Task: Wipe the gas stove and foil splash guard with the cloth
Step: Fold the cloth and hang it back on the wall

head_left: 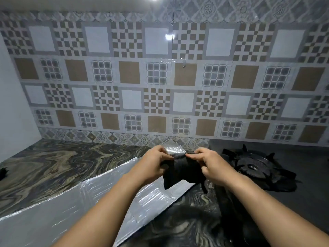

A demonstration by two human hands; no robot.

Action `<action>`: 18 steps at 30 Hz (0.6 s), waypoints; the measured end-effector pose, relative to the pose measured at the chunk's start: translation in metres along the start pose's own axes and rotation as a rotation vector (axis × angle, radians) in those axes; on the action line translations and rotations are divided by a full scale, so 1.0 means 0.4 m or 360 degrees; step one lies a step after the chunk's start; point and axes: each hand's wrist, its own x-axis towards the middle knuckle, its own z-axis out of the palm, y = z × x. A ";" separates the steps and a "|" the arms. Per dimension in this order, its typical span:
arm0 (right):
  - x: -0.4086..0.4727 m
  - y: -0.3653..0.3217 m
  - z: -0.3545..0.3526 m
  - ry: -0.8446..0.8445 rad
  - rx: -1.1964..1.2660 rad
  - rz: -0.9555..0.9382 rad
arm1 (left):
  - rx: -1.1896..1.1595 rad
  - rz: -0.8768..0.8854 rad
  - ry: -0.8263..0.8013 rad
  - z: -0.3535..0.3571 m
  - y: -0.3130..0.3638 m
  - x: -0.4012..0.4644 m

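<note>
A dark grey cloth (183, 172) hangs between my two hands above the counter. My left hand (156, 163) pinches its upper left edge and my right hand (206, 161) pinches its upper right edge, both shut on it. Under and behind the cloth lies the silver foil splash guard (58, 207), flat on the counter, running from lower left toward the wall, its far corner (171, 146) curled up. At the right, the black gas stove (302, 184) carries a black burner grate (256, 166), close beside my right hand.
The marbled dark counter (58, 163) stretches left and toward me. A patterned tile wall (160, 86) stands behind, and a plain white wall (16, 122) closes the left side. A small dark object (2, 172) sits at the far left edge.
</note>
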 end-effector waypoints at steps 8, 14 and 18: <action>0.201 0.046 0.011 -0.0012 -0.0178 0.0044 | 0.0129 0.0098 -0.0109 -0.052 -0.144 0.189; 0.298 0.093 -0.001 0.0040 -0.0170 0.0113 | 0.0135 0.0194 -0.0158 -0.070 -0.193 0.320; 0.364 0.132 -0.026 0.0145 -0.0199 0.0135 | 0.0114 0.0235 -0.0129 -0.074 -0.205 0.412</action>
